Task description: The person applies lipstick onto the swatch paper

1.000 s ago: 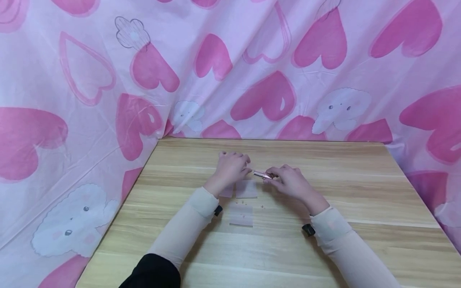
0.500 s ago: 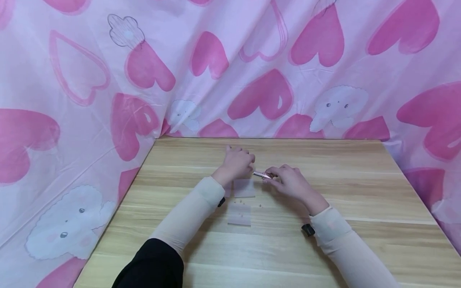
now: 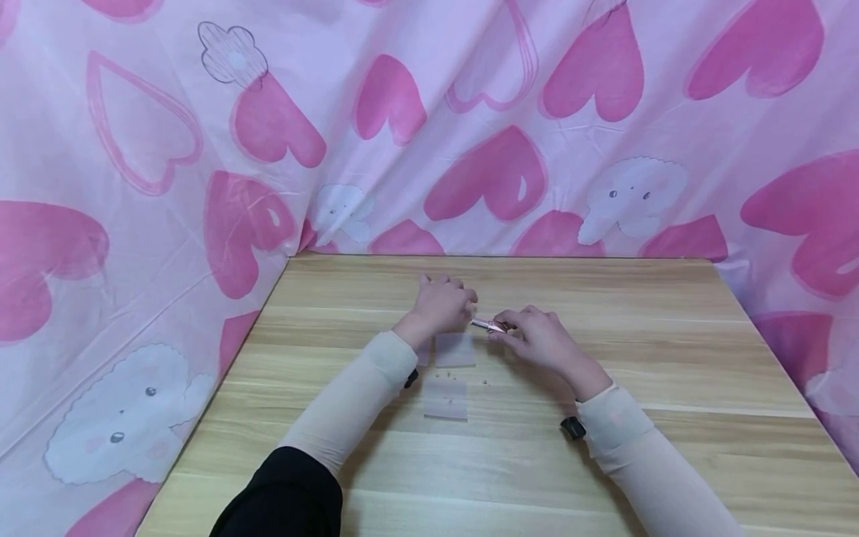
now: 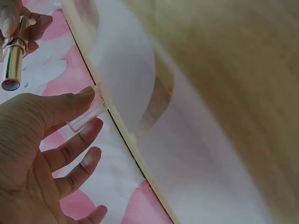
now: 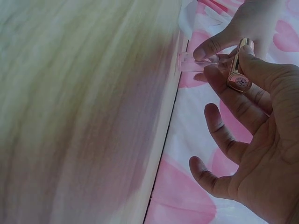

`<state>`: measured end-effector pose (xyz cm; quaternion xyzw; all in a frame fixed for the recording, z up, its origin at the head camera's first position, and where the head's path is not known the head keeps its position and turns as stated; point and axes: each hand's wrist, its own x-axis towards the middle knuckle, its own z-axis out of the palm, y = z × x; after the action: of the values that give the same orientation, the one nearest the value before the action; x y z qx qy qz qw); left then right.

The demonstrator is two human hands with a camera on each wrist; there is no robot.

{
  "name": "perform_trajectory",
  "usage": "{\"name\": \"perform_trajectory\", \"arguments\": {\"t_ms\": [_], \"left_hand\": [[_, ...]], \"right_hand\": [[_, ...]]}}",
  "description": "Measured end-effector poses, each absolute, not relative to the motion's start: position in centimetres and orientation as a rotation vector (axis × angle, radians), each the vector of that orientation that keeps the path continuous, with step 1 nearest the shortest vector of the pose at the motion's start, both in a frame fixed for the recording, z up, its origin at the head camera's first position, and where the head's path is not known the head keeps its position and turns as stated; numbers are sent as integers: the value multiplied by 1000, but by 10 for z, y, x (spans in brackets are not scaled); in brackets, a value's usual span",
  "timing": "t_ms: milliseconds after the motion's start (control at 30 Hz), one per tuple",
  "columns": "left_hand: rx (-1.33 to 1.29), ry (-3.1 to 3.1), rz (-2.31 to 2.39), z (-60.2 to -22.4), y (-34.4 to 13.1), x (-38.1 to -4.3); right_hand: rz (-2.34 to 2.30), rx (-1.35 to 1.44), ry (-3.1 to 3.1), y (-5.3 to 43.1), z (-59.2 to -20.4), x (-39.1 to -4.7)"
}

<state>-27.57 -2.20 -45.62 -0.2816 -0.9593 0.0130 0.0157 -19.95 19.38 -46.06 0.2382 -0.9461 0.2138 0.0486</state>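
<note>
In the head view, my left hand (image 3: 439, 306) is over the far middle of the table, just left of my right hand (image 3: 537, 339). Thumb and index finger of the left hand pinch a small clear plastic tube (image 4: 88, 114), perhaps a lipstick cap; its other fingers are loosely spread. My right hand pinches a shiny gold lipstick tube (image 5: 240, 65) between thumb and index finger, its other fingers held off. The hollow end of the lipstick tube faces the left hand in the left wrist view. A small gap separates the clear tube from the gold one.
Thin whitish square sheets lie on the wooden table (image 3: 637, 462): one near sheet (image 3: 446, 400), one farther sheet (image 3: 455, 350), and another partly behind the left wrist. Small reddish crumbs (image 3: 485, 382) are scattered around the near sheet. A pink heart-patterned cloth (image 3: 483, 179) hangs behind the table.
My left hand has shifted slightly right and away from me, uncovering a little more of the sheets, then stayed nearly still. The right hand keeps the lipstick tube in place.
</note>
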Motion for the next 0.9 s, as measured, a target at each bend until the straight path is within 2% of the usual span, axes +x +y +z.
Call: {"name": "perform_trajectory", "arguments": {"t_ms": [600, 900], "left_hand": [[-903, -2984, 33, -460, -22, -271], [-770, -2990, -137, -457, -42, -262]], "right_hand": [[669, 731, -2883, 195, -460, -198], [725, 731, -2834, 196, -462, -198]]}}
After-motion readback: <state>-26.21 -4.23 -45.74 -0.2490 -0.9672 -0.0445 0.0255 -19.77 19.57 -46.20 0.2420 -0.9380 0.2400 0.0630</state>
